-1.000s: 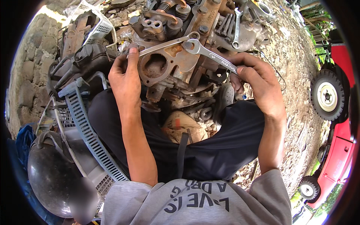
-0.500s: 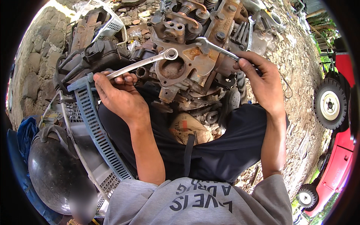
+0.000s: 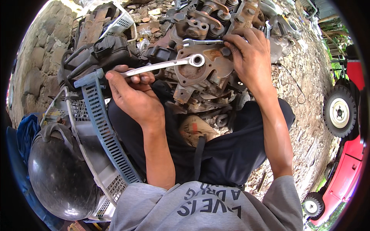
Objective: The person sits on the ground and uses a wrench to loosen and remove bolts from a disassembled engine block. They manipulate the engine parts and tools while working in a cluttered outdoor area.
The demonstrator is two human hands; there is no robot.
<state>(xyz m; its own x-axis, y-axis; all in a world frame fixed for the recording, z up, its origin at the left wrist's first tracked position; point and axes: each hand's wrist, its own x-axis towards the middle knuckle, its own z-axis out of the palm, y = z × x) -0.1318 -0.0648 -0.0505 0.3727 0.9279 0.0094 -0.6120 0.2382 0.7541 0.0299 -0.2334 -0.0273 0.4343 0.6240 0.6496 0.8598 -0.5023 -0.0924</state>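
Note:
My left hand (image 3: 133, 96) grips a silver wrench (image 3: 158, 65) whose ring end lies over the round bore of a rusty flanged housing (image 3: 208, 73). My right hand (image 3: 248, 61) has its fingers closed at the right end of a second wrench (image 3: 204, 41), which lies level across the upper part of the housing, near a bolt head (image 3: 225, 52). Above them sit rusty engine parts with valve springs (image 3: 208, 15) and more bolts. A further wrench (image 3: 268, 29) shows behind my right hand, partly hidden.
Left: plastic crates (image 3: 104, 138), a black helmet (image 3: 58, 173), a dark plastic engine part (image 3: 96, 57) and a blue tarp (image 3: 23, 134). A cardboard piece (image 3: 192, 129) lies between my legs. Stony ground (image 3: 304, 123) spreads rightward toward a red vehicle (image 3: 347, 165); a thin wire (image 3: 295, 88) lies there.
My left hand and its wrench first dropped down-left, then shifted slightly right. My right hand has moved up, and its wrench has swung from a slanted angle to nearly level.

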